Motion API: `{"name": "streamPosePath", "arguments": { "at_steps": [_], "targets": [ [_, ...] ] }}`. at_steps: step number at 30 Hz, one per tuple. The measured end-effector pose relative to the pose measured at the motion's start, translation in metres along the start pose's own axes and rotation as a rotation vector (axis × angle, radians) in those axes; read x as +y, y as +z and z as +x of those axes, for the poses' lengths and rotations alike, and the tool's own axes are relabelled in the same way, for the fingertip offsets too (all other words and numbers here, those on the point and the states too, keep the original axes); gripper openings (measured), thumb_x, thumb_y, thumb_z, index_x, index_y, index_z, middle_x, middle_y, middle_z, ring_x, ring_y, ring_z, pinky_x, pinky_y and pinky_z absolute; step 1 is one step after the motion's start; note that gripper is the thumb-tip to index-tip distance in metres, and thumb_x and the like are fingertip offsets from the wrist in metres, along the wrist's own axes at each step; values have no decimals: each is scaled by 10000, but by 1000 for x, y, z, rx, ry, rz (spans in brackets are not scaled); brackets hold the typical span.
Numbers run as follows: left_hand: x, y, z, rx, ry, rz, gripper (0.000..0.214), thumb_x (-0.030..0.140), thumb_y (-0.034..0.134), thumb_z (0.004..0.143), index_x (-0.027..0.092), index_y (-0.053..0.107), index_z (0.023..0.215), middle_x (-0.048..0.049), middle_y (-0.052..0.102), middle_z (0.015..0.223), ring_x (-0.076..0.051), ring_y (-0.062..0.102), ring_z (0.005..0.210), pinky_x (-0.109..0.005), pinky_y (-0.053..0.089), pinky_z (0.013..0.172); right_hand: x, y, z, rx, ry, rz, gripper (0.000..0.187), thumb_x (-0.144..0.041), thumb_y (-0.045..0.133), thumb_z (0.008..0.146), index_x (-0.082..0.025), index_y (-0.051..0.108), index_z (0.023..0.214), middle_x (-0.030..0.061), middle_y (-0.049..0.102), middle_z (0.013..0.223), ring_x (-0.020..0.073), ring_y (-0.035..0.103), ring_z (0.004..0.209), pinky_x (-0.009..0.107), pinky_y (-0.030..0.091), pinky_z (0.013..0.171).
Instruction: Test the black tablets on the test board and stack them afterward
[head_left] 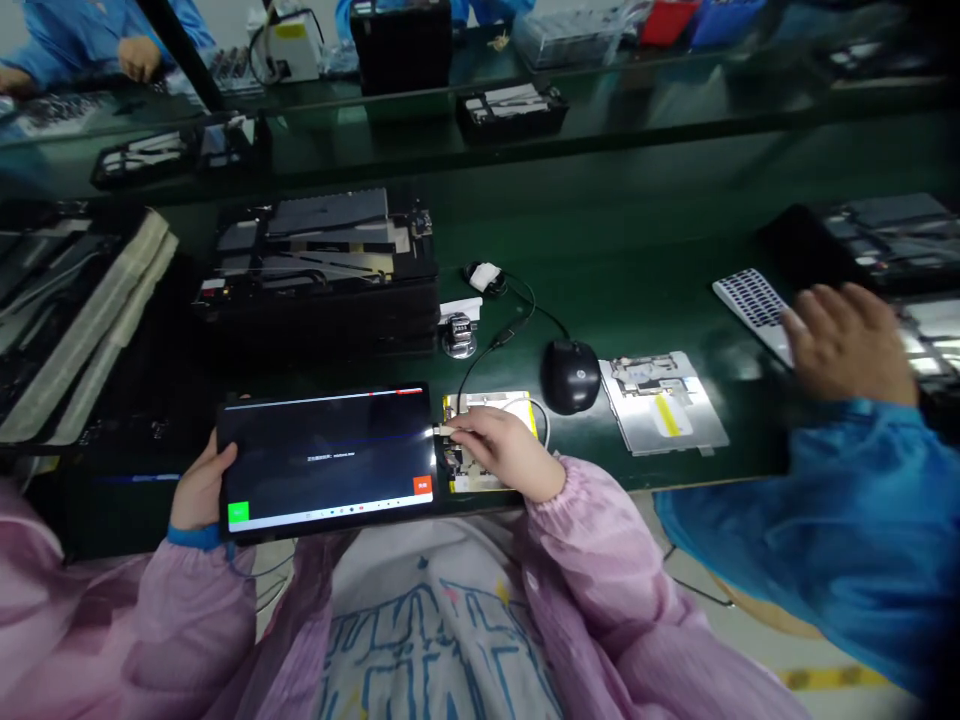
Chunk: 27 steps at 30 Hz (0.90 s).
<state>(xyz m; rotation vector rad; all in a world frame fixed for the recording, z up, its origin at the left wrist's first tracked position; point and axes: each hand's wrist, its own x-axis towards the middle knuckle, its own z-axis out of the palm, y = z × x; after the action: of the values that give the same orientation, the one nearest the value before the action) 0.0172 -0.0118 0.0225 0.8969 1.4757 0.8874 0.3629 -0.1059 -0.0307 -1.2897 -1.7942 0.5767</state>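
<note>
A tablet (pixel 330 420) with a lit dark screen, a green button at lower left and a red one at lower right, lies level near the bench's front edge. My left hand (pixel 201 487) grips its left side, thumb on the bezel. At the tablet's right edge, my right hand (pixel 504 445) pinches a white cable plug (pixel 444 431), which meets that edge. Below this hand rests an open device board with a yellow border (pixel 480 484), partly hidden by my fingers. A blue band circles my left wrist.
A black mouse (pixel 571 376) and a metal-backed panel (pixel 667 405) lie to the right. Black boxes of device parts (pixel 322 300) stand behind and left. A co-worker's hand (pixel 851 345) is near a white perforated sheet (pixel 752 305). Another person works beyond the shelf (pixel 637 130).
</note>
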Motion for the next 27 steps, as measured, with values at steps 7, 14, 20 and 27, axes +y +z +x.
{"name": "streamPosePath", "arguments": {
  "at_steps": [7,14,20,27],
  "targets": [
    [3,6,-2,15,35,32,940,433,826,495,244,495,1355,-28,703,1137,-293,625,1075,-327,539,896,-2,7,-11,31,67,95,104,-233,535,901,-189,622,865,43,673,774,149,630,692,263,498,631],
    [7,6,-4,1,12,101,923,458,799,551,264,453,1384,-7,706,1133,-294,613,1094,-311,546,887,-1,4,-12,11,77,89,103,-229,524,899,-194,607,847,34,655,744,146,615,662,263,489,601],
    [7,7,-5,25,-1,75,952,470,808,537,259,443,1391,-7,711,1117,-294,614,1089,-308,542,891,1,4,-11,1,15,100,108,-218,523,899,-193,617,851,38,663,740,151,623,677,271,498,620],
    [7,8,-7,21,-4,63,907,431,784,590,224,429,1399,-26,704,1127,-281,617,1083,-300,529,902,1,5,-11,4,6,94,109,-222,526,906,-187,629,899,47,674,767,150,629,686,268,504,617]
  ]
}}
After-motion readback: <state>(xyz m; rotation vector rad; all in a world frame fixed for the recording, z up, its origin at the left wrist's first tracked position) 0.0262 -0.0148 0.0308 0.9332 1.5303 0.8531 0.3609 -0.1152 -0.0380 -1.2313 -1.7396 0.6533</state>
